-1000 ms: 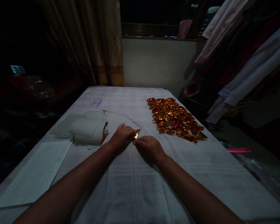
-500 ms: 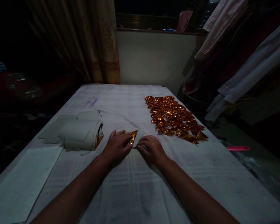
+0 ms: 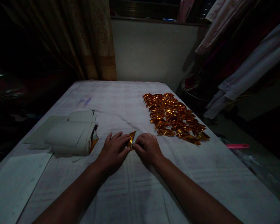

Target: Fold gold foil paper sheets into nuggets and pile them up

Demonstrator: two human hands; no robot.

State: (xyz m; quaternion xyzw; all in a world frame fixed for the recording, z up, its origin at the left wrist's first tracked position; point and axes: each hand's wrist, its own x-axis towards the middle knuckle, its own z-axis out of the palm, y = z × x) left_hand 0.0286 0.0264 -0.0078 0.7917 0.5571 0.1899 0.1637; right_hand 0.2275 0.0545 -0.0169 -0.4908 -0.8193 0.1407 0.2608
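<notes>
The folded gold piece point(image 3: 132, 137) is seen between the two hands, on the cloth-covered bench point(image 3: 130, 193). Its left side is overlapped by the loosely spread fingers of the left hand point(image 3: 115, 148); whether it is gripped there cannot be told. Its lower right edge is pinched in the curled right hand point(image 3: 148, 147). Beyond, a pink container point(image 3: 185, 11) is partly shown, its contents hidden.

The cloth-covered counter point(image 3: 135, 193) is lined at right with folded gold-foil pieces point(image 3: 174, 119); at left, curled papers point(image 3: 67, 133) and a white sheet point(image 3: 16, 183) are laid.
</notes>
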